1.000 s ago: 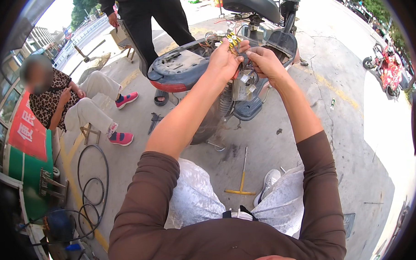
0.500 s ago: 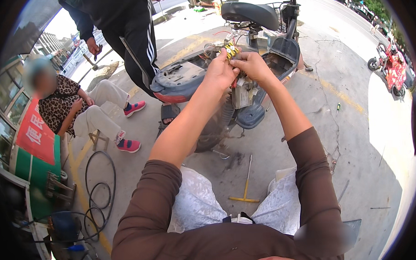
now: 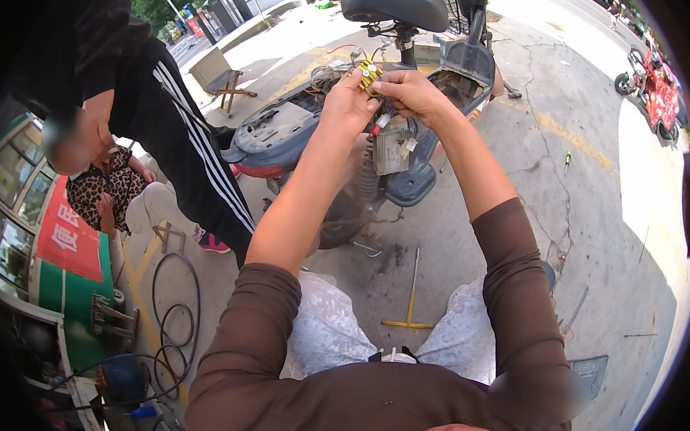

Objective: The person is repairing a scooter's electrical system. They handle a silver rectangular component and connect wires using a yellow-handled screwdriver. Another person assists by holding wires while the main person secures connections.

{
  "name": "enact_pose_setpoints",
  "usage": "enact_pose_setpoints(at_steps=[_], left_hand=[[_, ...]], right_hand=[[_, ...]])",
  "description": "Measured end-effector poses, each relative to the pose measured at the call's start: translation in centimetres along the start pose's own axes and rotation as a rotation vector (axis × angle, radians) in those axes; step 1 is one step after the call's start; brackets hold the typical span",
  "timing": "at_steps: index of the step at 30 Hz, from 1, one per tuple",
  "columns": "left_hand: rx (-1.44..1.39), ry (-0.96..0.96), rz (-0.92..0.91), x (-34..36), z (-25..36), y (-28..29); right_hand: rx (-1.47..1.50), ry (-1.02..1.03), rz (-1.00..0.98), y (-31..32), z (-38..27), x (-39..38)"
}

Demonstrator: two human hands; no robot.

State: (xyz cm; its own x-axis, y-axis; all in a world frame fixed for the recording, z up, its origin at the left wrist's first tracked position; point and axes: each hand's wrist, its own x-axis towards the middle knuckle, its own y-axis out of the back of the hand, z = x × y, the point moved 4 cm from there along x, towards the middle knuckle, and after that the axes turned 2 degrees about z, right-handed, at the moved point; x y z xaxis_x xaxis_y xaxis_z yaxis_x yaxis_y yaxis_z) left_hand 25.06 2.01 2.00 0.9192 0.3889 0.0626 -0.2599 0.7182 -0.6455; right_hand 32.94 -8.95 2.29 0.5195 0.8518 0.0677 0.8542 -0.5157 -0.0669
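Note:
Between my raised hands is a small yellow-and-black striped part, above the opened rear of an electric scooter. My left hand is closed on it, the part standing up from the fingertips. Pinched together at its right edge are the fingers of my right hand; what lies in that pinch is hidden. Just below hangs a silvery finned box with wires and a red connector. Loose wires spill out behind my left hand.
A yellow T-handled tool lies between my knees. A screwdriver is on the ground at right. A person in striped black trousers stands left, before a seated person. A black hose coils at lower left; a folding stool stands behind.
The standing person has moved left and nearer, bending and partly covering the seated person. My view has shifted slightly. Both hands stay at the striped part, which has tilted a little.

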Motion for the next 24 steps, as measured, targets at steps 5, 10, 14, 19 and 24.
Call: enact_pose_setpoints(at_steps=[5, 10, 14, 19, 24], left_hand=[[0.017, 0.000, -0.079, 0.2, 0.2, 0.3], [0.106, -0.059, 0.068, -0.3, -0.4, -0.5], [0.090, -0.051, 0.057, -0.2, 0.0, -0.2], [0.085, 0.004, 0.017, -0.5, -0.3, -0.4], [0.117, 0.019, 0.025, -0.5, -0.3, -0.1]], right_hand=[[-0.053, 0.030, -0.012, 0.1, -0.6, -0.2], [-0.017, 0.048, -0.049, 0.4, 0.3, 0.3], [-0.106, 0.054, -0.168, 1.3, -0.3, -0.3], [-0.314, -0.018, -0.256, 3.4, -1.1, -2.3], [-0.201, 0.026, -0.131, 2.6, -0.7, -1.1]])
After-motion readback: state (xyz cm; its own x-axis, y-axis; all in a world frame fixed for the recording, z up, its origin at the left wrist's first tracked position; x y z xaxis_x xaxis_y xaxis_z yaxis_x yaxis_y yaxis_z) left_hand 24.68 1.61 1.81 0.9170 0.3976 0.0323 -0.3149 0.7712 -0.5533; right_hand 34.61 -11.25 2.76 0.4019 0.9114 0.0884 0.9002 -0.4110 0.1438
